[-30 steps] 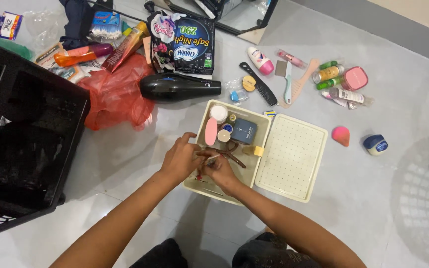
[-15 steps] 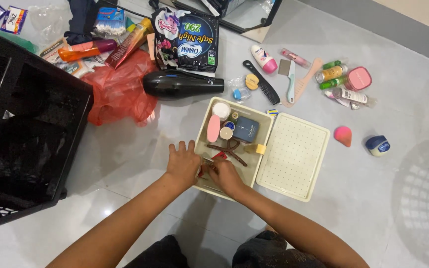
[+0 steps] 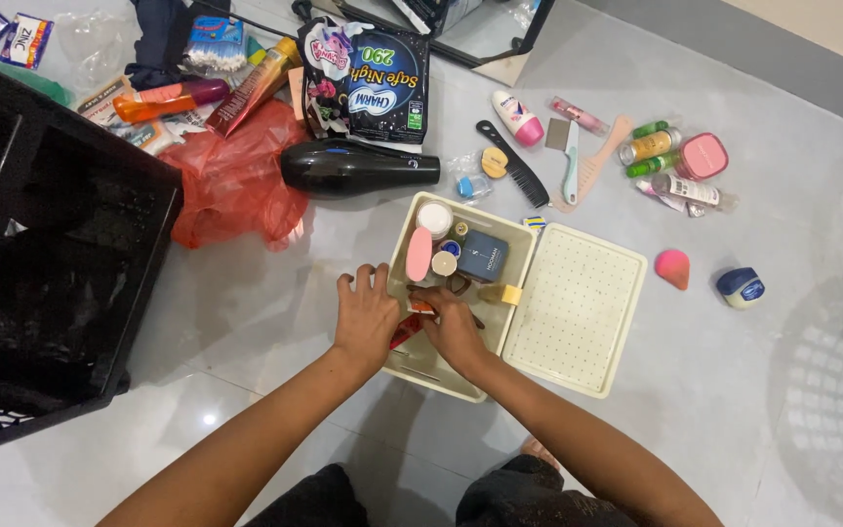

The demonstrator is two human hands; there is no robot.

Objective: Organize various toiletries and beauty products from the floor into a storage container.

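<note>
Item: cream storage box [image 3: 398, 244], rectangular, open, on the pale tiled floor [image 3: 246, 312] near its middle. Its perforated lid [image 3: 575, 308] lies flat, joined to the box's right edge by a yellowish clasp [image 3: 510, 294].

Contents, far end of box: 1 white round jar [image 3: 433, 219], 1 pink oblong case [image 3: 420, 254], 1 grey-blue square box [image 3: 482, 256], 2 small round pots between them. Near end: a red-and-white slim item [image 3: 412, 322] and a dark brown hair claw [image 3: 461, 286], both mostly covered.

Left hand [image 3: 367, 314]: rests on the box's left rim, fingers spread and flat, palm down; it grips nothing that shows. Right hand [image 3: 453, 328]: inside the box's near half, fingers curled over the small items; whether it holds one cannot be told.

Risk, as a judgement: the box is light and shallow, so weight pressed on the left rim could tip it and spill the pots; curled fingers working unseen could also snag the claw and drag the neighbouring pieces out of place.

Surroundings, outward: black hair dryer [image 3: 353, 168] just beyond the far edge; black comb [image 3: 511, 163] and pink comb [image 3: 597, 161] farther right; red plastic bag [image 3: 231, 181] at left; black crate [image 3: 51, 254] along the floor's left edge; pink sponge [image 3: 673, 267] and blue jar [image 3: 740, 286] right of the lid.
</note>
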